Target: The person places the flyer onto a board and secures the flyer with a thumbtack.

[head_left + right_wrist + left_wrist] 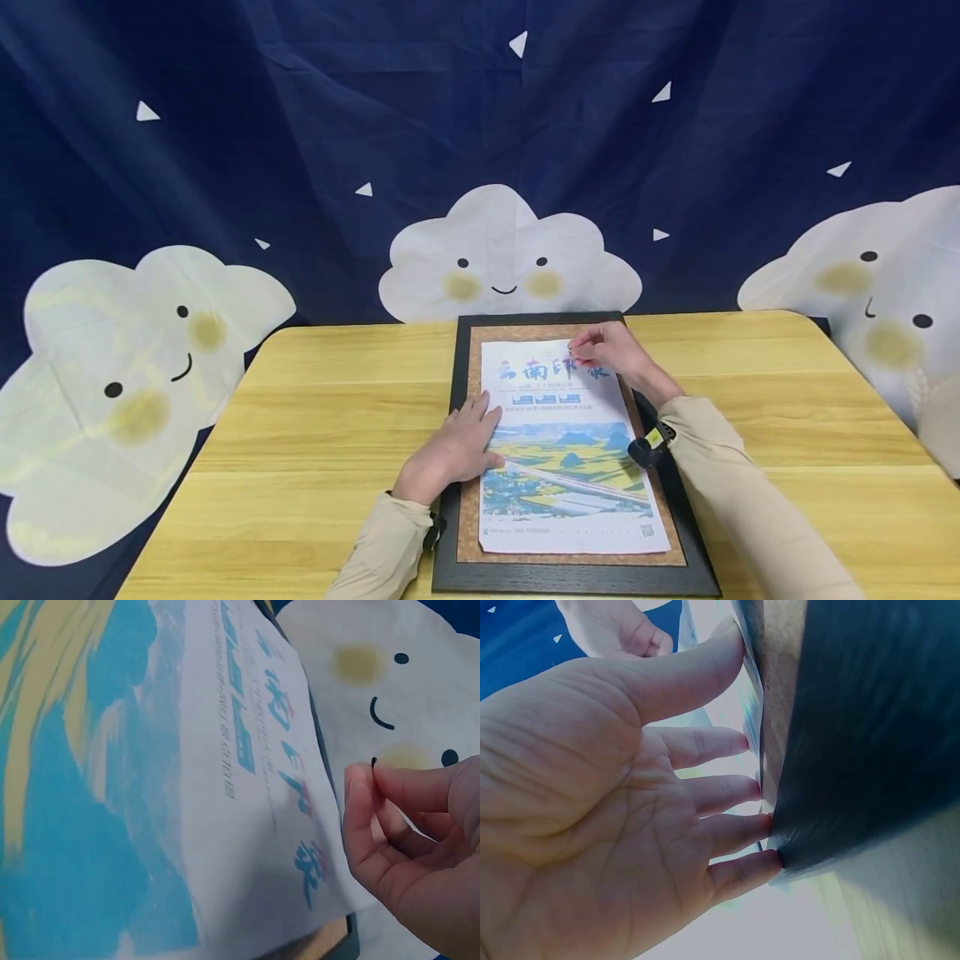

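A printed paper poster [558, 483] with blue lettering and a landscape picture lies on a cork board [468, 525] with a black frame [577, 577]. My left hand [457, 442] rests with spread fingers on the poster's left edge; some of its fingertips reach the frame in the left wrist view. Over the top of the poster, my right hand [617, 354] pinches a small dark thing [374, 761] between thumb and index finger. Only a tip of it shows, so its kind cannot be made out. The poster's paper [247, 900] bows slightly in the right wrist view.
The board lies on a light wooden table [337, 400], its far end near the table's back edge. Behind hangs a dark blue curtain [420, 100] with smiling white clouds. A black wrist device [648, 450] sits at the right cuff, over the board's right side.
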Available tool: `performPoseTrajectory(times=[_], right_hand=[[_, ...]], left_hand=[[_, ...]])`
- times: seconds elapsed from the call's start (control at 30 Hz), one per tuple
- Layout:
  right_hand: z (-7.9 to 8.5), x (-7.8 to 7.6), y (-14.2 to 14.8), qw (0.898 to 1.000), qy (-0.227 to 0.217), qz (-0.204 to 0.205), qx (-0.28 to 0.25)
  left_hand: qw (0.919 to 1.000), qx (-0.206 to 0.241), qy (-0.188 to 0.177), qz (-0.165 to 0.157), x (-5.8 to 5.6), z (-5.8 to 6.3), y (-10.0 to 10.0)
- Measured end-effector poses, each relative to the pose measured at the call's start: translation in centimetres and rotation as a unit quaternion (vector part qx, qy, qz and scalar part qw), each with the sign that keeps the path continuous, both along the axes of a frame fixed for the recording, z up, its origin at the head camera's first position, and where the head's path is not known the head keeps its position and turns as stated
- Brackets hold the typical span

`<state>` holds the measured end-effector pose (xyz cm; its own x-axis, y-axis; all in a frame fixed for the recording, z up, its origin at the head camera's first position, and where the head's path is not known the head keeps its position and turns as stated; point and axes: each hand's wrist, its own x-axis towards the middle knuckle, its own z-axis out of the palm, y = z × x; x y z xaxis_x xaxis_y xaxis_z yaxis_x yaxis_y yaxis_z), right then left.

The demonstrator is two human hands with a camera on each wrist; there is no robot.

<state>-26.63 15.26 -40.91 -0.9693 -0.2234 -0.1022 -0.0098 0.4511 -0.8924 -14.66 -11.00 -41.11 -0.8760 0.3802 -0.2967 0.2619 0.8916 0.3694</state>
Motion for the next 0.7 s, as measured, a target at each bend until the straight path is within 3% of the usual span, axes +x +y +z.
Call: performPoseTrajectory(times=[0.27,0.7], right_hand=[[-0.9,-1.0,-1.7,0.998,-0.052,0.019,0.003],[-1.3,-2.3,-2.4,0.993,-0.115,0.007,0.034]], left_hand=[[1.0,-0.003,-0.002,0.001,0.0,0.0,0.1],[1.0,-0.003,-0.002,-0.003,-0.1,0.3,0.0]])
